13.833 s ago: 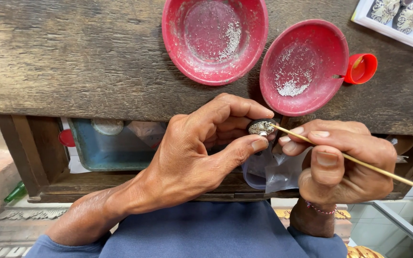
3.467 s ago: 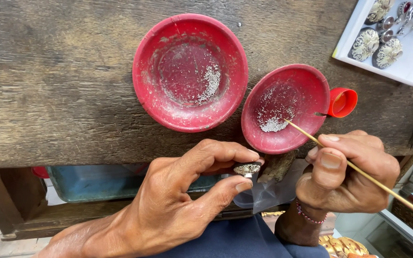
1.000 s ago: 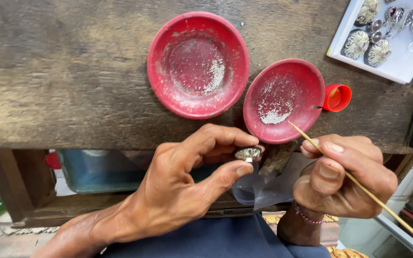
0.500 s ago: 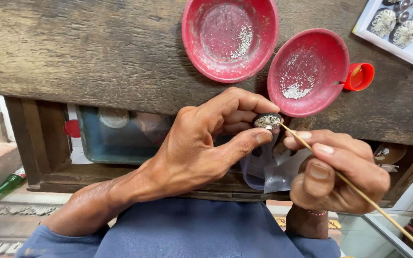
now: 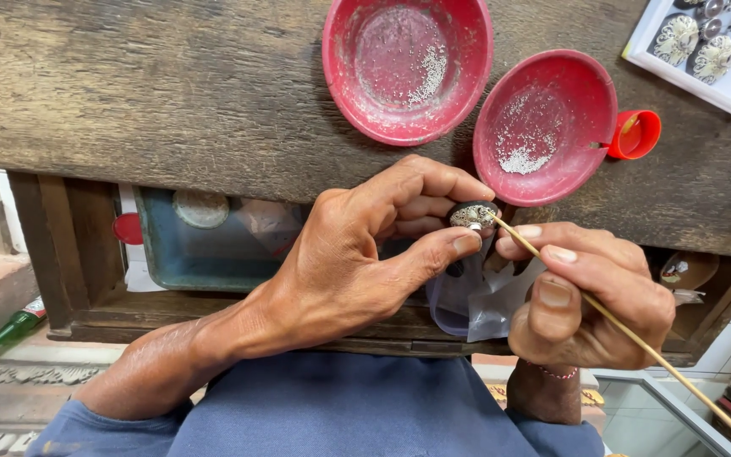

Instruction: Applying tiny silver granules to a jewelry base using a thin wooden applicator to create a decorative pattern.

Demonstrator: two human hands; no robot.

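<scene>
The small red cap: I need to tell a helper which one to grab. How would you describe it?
On the worn wooden bench stand two red bowls. The small red cap touches the right rim of the smaller bowl. Unlike the bowls, it is tiny, orange-red and lies on its side.

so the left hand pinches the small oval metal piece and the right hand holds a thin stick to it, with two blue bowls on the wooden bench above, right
Not quite: the two bowls are red, not blue, as the head view shows. The rest holds: the left hand pinches the small oval metal piece, the right hand holds the thin stick with its tip at the piece, and the bowls sit on the wooden bench above.
</scene>
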